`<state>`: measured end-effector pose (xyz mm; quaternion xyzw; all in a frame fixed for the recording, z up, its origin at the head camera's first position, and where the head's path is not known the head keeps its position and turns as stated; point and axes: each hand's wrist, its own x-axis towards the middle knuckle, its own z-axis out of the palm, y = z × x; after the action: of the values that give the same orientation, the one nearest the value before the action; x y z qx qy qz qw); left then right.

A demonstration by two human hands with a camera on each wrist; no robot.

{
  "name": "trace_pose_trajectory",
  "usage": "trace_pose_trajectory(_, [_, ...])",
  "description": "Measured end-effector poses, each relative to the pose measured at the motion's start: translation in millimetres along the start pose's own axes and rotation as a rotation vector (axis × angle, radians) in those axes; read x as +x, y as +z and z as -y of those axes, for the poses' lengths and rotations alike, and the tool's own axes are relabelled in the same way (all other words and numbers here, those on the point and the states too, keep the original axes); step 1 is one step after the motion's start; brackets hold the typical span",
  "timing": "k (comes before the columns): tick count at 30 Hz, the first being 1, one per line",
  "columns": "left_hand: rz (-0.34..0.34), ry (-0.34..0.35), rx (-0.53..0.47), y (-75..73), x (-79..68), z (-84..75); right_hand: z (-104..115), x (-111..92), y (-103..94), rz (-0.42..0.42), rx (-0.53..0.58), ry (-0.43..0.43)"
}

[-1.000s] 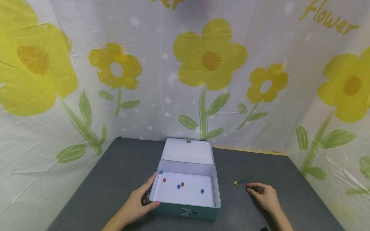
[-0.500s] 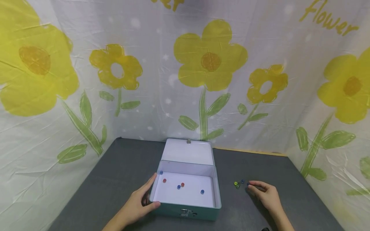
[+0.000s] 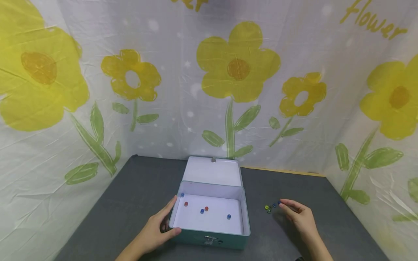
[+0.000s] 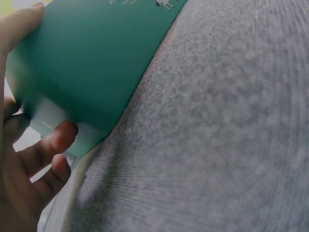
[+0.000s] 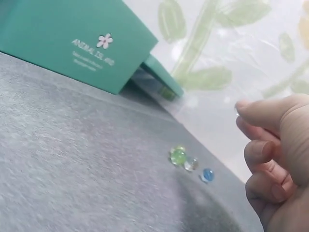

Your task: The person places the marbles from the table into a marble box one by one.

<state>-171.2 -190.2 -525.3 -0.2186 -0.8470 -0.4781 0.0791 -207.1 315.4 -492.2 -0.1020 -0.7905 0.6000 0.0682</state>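
A green tin box [image 3: 209, 239] stands in the middle of the table, its lid [image 3: 211, 171] swung back. My left hand [image 3: 153, 228] grips the box at its left front corner, thumb on the front rim and fingers along the left side. Inside, on the white floor, lie several glass marbles, among them a red marble [image 3: 186, 204] and a blue marble [image 3: 229, 216]. Right of the box, my right hand [image 3: 302, 219] pinches another blue marble [image 3: 279, 202] above the table; fingertips nearly hide it in the right wrist view. Beside it lie a yellow-green marble [image 3: 266, 207] and a blue one [image 5: 207, 174].
The dark table [image 3: 137, 192] is backed by a cloth [image 3: 176, 108] printed with yellow flowers. A small black object [image 3: 299, 259] shows at the bottom edge by the right forearm. The box's right wall [image 3: 245, 214] stands between its interior and the loose marbles.
My right hand has picked up the blue marble and raised it slightly, away from the table. The left hand and the box have stayed in place.
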Motion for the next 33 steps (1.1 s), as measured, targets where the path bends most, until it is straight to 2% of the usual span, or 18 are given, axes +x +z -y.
trace_pose_trajectory(6, [0.015,0.025,-0.021,0.8,0.6,-1.2,-0.2,-2.7,4.5,0.008,0.007,0.005])
trace_pose_trajectory(16, [0.029,-0.004,-0.038,1.5,-3.1,-0.6,7.5,-2.2,11.8,0.019,-0.065,0.003])
trace_pose_trajectory(22, [0.006,-0.013,-0.024,0.5,0.5,0.4,19.9,4.0,25.6,0.04,-0.031,-0.059])
trace_pose_trajectory(28, [0.012,-0.027,-0.021,0.4,0.5,-2.3,30.0,5.3,45.5,0.076,0.038,-0.121])
trace_pose_trajectory(33, [0.01,-0.039,-0.018,-1.1,-0.1,-4.2,34.8,4.7,63.0,0.1,0.034,-0.182])
